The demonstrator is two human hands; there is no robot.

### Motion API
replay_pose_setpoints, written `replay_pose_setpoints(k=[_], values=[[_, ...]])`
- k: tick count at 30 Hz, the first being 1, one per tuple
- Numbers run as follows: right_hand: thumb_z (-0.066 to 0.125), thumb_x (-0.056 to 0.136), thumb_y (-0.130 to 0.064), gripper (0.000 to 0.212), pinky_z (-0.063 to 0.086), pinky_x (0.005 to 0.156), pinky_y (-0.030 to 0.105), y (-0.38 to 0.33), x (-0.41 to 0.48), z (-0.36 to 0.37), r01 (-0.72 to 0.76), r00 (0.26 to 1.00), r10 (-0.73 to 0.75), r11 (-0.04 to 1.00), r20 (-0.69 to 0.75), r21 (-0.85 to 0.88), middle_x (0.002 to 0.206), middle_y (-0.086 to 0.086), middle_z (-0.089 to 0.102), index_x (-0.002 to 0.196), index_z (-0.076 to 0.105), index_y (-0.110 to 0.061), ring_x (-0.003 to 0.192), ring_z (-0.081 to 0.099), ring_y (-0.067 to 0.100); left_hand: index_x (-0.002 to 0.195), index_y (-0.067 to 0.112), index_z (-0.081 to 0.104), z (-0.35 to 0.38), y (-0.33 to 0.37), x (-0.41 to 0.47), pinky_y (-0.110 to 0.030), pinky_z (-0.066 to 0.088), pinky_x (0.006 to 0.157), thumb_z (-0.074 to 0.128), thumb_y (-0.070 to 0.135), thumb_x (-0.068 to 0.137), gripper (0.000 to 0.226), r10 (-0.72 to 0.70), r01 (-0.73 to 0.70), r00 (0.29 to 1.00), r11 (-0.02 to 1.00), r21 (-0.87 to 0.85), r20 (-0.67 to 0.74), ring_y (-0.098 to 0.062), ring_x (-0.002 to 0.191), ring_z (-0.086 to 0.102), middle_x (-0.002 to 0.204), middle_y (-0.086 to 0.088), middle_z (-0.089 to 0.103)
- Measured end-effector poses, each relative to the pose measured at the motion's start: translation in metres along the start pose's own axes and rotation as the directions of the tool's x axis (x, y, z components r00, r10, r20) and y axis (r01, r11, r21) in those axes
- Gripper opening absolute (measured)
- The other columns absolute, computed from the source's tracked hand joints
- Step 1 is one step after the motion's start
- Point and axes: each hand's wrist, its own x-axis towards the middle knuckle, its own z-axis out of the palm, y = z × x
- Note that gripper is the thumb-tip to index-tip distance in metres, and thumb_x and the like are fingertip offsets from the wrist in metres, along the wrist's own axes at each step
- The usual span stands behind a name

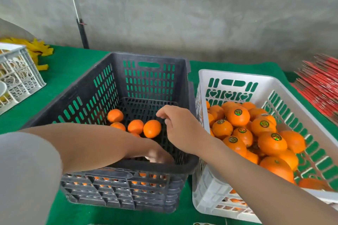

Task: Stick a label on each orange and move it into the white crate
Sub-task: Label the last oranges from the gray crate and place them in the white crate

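A dark grey crate point(117, 60) stands in the middle of the green table with several unlabelled oranges point(152, 128) on its floor. To its right a white crate point(236, 76) is heaped with oranges, several bearing round green labels point(238, 112). My right hand point(181, 126) hovers inside the dark crate just right of the nearest orange, fingers loosely curled and holding nothing. My left hand point(155, 153) reaches down behind the dark crate's near wall; its fingers are partly hidden by the rim, and what they touch is hidden.
Another white crate point(20, 76) sits at the far left beside yellow material point(36, 49). A stack of red flat items point(321, 86) lies at the far right. A grey wall and a dark pole point(83, 34) stand behind the table.
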Motion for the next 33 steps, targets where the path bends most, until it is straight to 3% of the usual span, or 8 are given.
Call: replay_pose_setpoints(k=[4, 9, 11, 16, 22, 28, 31, 33], values=[[0.041, 0.087, 0.009, 0.044, 0.044, 0.096, 0.030, 0.004, -0.001, -0.001, -0.024, 0.993, 0.035, 0.995, -0.116, 0.094, 0.122, 0.009, 0.057, 0.127, 0.050, -0.009, 0.115, 0.050, 0.019, 0.142, 0.022, 0.033, -0.047, -0.018, -0.061, -0.026, 0.048, 0.087, 0.068, 0.004, 0.084, 0.070, 0.017, -0.039, 0.997, 0.948, -0.316, -0.074, -0.029, 0.124, 0.050, 0.137, 0.000, 0.038], [0.038, 0.090, 0.009, 0.038, 0.044, 0.088, 0.023, 0.007, -0.008, -0.006, 0.005, 0.982, 0.036, 0.977, -0.185, 0.215, 0.109, 0.008, 0.057, 0.124, 0.050, -0.003, 0.096, 0.050, 0.013, 0.118, 0.029, 0.057, -0.051, -0.050, -0.153, -0.038, 0.053, 0.084, 0.070, -0.014, 0.071, 0.066, 0.109, -0.410, 0.887, 0.633, -0.657, -0.449, -0.029, 0.113, 0.059, 0.131, -0.009, 0.053], [0.038, 0.096, 0.001, 0.029, 0.047, 0.091, 0.026, 0.004, -0.010, -0.011, 0.012, 0.972, 0.068, 0.943, -0.227, 0.333, 0.111, 0.011, 0.060, 0.121, 0.053, -0.003, 0.096, 0.055, 0.014, 0.115, 0.035, 0.061, -0.035, -0.042, -0.179, -0.031, 0.053, 0.078, 0.074, -0.009, 0.066, 0.067, 0.102, -0.527, 0.807, 0.570, -0.630, -0.582, -0.023, 0.106, 0.063, 0.119, -0.004, 0.063], [0.065, 0.087, -0.025, 0.026, 0.053, 0.088, 0.041, -0.016, -0.042, -0.029, 0.032, 0.988, 0.084, 0.718, -0.132, 0.695, 0.109, -0.001, 0.065, 0.111, 0.056, -0.027, 0.102, 0.063, 0.013, 0.108, 0.046, 0.060, 0.014, 0.009, -0.201, -0.020, 0.051, 0.072, 0.075, -0.002, 0.055, 0.073, 0.023, -0.633, 0.543, 0.669, -0.390, -0.840, -0.006, 0.095, 0.063, 0.107, 0.020, 0.062], [0.076, 0.068, -0.028, 0.060, 0.054, 0.082, 0.026, -0.022, -0.104, -0.042, 0.124, 0.989, -0.046, 0.775, -0.140, 0.620, 0.121, -0.012, 0.055, 0.121, 0.047, -0.033, 0.111, 0.055, 0.002, 0.118, 0.036, 0.043, 0.049, 0.073, -0.188, -0.015, 0.049, 0.080, 0.078, -0.010, 0.063, 0.080, 0.009, -0.573, 0.241, 0.808, -0.135, -0.970, -0.001, 0.107, 0.053, 0.117, 0.016, 0.051], [0.078, 0.062, -0.024, 0.056, 0.054, 0.083, 0.025, 0.003, -0.156, -0.057, -0.003, 0.992, 0.093, 0.716, -0.090, 0.699, 0.110, -0.017, 0.063, 0.112, 0.054, -0.035, 0.102, 0.061, 0.003, 0.122, 0.027, 0.051, 0.064, 0.127, -0.177, -0.025, 0.055, 0.079, 0.081, 0.018, 0.071, 0.059, 0.034, -0.647, 0.337, 0.735, -0.205, -0.941, -0.009, 0.101, 0.061, 0.114, 0.012, 0.061], [0.080, 0.058, -0.025, 0.054, 0.054, 0.084, 0.029, 0.026, -0.186, -0.049, -0.099, 0.978, 0.205, 0.628, -0.041, 0.772, 0.106, -0.015, 0.068, 0.108, 0.059, -0.030, 0.100, 0.064, 0.008, 0.129, 0.041, 0.041, 0.088, 0.154, -0.151, -0.020, 0.053, 0.082, 0.076, 0.045, 0.065, 0.074, 0.014, -0.574, 0.421, 0.778, -0.255, -0.907, -0.002, 0.101, 0.060, 0.120, 0.023, 0.053], [0.081, 0.059, -0.029, 0.052, 0.055, 0.084, 0.030, 0.040, -0.204, -0.038, -0.152, 0.966, 0.257, 0.612, -0.013, 0.776, 0.105, -0.017, 0.068, 0.106, 0.061, -0.031, 0.100, 0.065, 0.008, 0.123, 0.052, 0.037, 0.108, 0.168, -0.128, -0.020, 0.053, 0.082, 0.083, 0.039, 0.066, 0.074, -0.038, -0.543, 0.426, 0.789, -0.289, -0.904, -0.001, 0.099, 0.060, 0.117, 0.030, 0.051]])
